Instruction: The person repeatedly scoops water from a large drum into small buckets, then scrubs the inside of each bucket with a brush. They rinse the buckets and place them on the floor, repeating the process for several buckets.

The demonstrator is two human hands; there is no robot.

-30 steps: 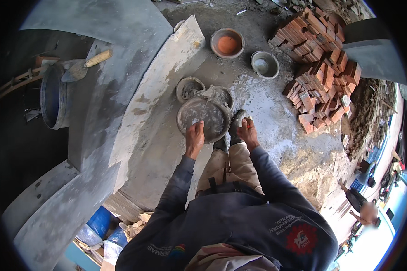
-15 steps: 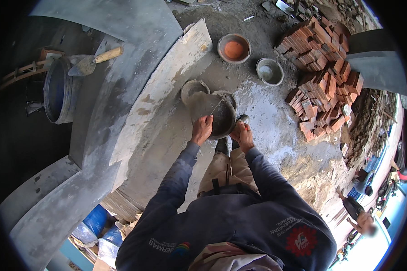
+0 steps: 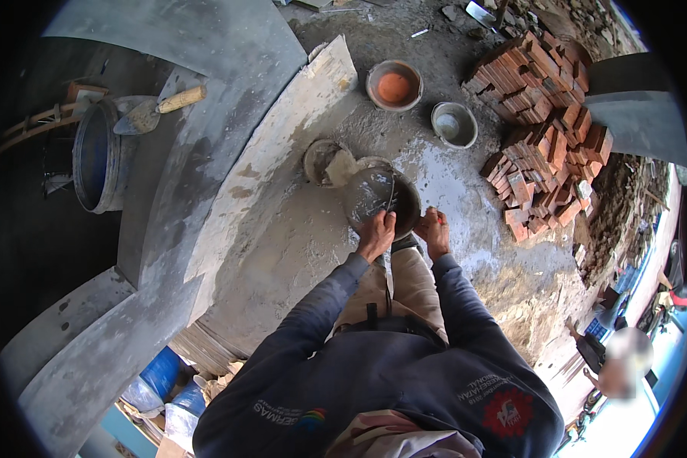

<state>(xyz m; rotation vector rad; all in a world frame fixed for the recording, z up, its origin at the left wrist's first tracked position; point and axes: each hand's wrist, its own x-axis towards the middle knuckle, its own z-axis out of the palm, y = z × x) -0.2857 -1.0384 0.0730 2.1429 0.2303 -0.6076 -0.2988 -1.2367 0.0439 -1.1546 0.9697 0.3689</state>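
A dark round bucket [image 3: 404, 200] is tilted in front of my legs, its wire handle lying across its mouth. My left hand [image 3: 376, 236] is closed on its near edge, by the handle. My right hand [image 3: 435, 233] is closed at the bucket's right rim; a small red bit shows in its fingers, but what it belongs to is hidden. Beyond the bucket's far left edge lies a sandy-grey patch of mix [image 3: 342, 167], overlapping a small round bowl [image 3: 313, 162]. Another container's rim [image 3: 373, 161] shows partly behind the bucket.
An orange-bottomed bowl [image 3: 395, 85] and a grey bowl [image 3: 455, 124] stand on the wet floor ahead. Stacked red bricks [image 3: 538, 164] fill the right. A wooden-handled trowel [image 3: 141, 117] rests at left by a drum [image 3: 98, 160]. A person [image 3: 599, 359] is at far lower right.
Both hands and the bucket have moved right. The blurred mix at the bucket's left edge now shows as a distinct patch by the small bowl.
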